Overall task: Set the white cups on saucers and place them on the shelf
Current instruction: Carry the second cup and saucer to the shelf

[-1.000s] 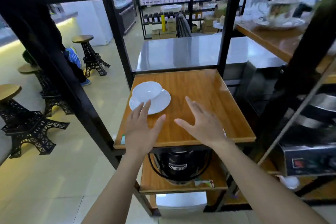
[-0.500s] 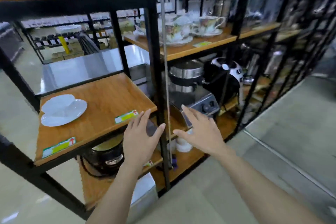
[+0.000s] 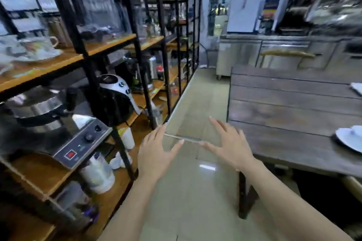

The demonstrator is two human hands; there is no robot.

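Both my hands are held out over the floor, empty with fingers spread: my left hand point(image 3: 156, 152) near the shelf's foot, my right hand point(image 3: 229, 143) by the table's near corner. A white saucer point(image 3: 347, 140) with something white on it, perhaps a cup, lies at the right edge of the dark wooden table point(image 3: 290, 115), cut off by the frame. The black-framed shelf point(image 3: 109, 45) with wooden boards fills the left side. The white cup on its saucer that stood on the shelf is out of view.
Patterned cups on saucers point(image 3: 37, 49) stand on an upper board. Below are a metal appliance with dials point(image 3: 78, 139) and a black-and-white appliance point(image 3: 115, 94). A tiled aisle point(image 3: 195, 191) runs between shelf and table. Steel counters point(image 3: 274, 53) line the back wall.
My view has swung right, from the shelf board with the white cup and saucer toward the aisle and wooden table. Both hands stay empty and spread in front of me.
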